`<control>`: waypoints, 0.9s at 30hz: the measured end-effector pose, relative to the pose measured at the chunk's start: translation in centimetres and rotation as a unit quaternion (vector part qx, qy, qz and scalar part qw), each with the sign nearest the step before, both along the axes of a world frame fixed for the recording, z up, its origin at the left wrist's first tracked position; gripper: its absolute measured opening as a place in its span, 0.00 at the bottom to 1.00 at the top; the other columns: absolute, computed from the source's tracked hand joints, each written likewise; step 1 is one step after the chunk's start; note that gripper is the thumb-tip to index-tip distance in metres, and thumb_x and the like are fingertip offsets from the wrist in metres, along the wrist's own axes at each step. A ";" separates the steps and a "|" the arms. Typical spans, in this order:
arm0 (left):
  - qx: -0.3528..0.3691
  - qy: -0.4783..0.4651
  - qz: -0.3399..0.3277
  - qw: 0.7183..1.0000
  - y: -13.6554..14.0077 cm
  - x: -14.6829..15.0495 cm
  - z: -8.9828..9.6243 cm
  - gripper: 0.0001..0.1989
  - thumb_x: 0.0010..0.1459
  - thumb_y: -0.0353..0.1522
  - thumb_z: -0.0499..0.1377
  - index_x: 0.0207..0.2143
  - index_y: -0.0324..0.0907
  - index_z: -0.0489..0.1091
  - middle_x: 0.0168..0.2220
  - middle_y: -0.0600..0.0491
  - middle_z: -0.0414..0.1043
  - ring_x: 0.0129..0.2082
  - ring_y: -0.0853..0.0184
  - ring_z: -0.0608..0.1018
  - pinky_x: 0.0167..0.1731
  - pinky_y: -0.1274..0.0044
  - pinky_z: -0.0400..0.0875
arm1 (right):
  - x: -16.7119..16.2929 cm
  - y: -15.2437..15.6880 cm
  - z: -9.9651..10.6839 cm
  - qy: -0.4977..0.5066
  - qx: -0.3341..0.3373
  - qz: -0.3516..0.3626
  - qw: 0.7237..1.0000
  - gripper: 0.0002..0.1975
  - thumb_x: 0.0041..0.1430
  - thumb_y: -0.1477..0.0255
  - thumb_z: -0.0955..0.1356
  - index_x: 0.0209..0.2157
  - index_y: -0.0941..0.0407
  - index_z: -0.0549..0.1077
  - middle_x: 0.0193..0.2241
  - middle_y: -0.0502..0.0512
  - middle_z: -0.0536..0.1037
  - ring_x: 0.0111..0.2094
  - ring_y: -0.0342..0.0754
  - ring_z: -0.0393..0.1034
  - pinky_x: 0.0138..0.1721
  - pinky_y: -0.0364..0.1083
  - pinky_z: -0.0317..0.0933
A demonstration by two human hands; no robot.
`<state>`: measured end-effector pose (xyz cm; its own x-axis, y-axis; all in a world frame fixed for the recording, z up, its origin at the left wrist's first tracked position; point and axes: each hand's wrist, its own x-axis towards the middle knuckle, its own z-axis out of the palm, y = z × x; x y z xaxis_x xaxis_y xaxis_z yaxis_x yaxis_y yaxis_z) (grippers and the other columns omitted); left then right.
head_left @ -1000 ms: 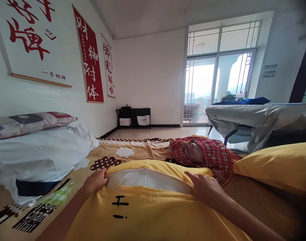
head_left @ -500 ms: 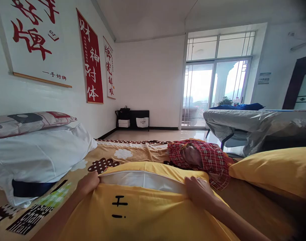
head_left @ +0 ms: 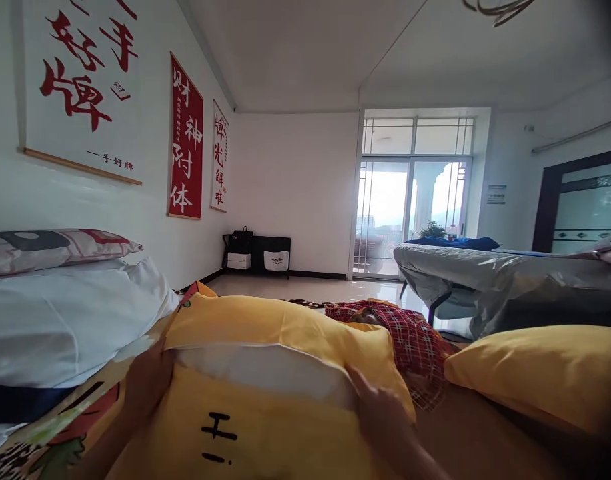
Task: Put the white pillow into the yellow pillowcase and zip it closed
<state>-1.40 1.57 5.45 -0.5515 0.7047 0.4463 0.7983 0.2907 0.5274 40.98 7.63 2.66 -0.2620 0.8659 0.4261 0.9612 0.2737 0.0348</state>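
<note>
A yellow pillowcase with black lettering lies in front of me, pulled over a white pillow that shows through its wide opening. At the left end of that opening my left hand is closed on the pillowcase edge, dark and a little blurred. My right hand grips the right end of the opening, its thumb side against the cloth. The far flap of the case stands puffed up beyond the opening. Both forearms come in from the bottom of the view.
White bedding with a patterned pillow on top is stacked at left. A red plaid cloth and another yellow pillow lie to the right. Beyond the bed, a plastic-covered table stands near the glass door.
The pillow's far end has risen and the flap looks fuller. Both hands have shifted left and slightly down in view, still at the opening. The camera has tilted upward.
</note>
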 end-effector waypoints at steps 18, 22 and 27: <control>-0.029 -0.081 0.003 0.996 0.9 -1.9 -8.0 0.16 0.57 0.35 0.40 0.29 0.43 0.65 0.31 0.43 0.74 0.34 0.56 0.74 0.32 0.73 0.63 | -0.7 2.3 -7.8 -0.041 0.121 0.071 0.989 0.35 0.50 0.89 0.58 0.60 0.58 0.64 0.25 0.52 0.77 0.23 0.43 0.72 0.23 0.41 0.58; -0.018 -0.084 0.012 0.996 0.9 -1.7 -7.9 0.16 0.56 0.36 0.41 0.29 0.42 0.66 0.31 0.43 0.75 0.35 0.55 0.75 0.32 0.73 0.63 | -0.6 2.3 -7.5 -0.045 0.124 0.071 0.989 0.36 0.50 0.89 0.58 0.61 0.57 0.64 0.26 0.52 0.78 0.23 0.43 0.72 0.23 0.40 0.56; -0.005 -0.097 0.006 0.995 0.8 -1.6 -8.0 0.16 0.55 0.37 0.42 0.30 0.42 0.67 0.31 0.43 0.75 0.35 0.55 0.75 0.32 0.73 0.63 | -0.6 2.0 -7.2 -0.043 0.121 0.074 0.989 0.35 0.49 0.90 0.58 0.59 0.59 0.66 0.26 0.52 0.78 0.23 0.43 0.72 0.23 0.41 0.56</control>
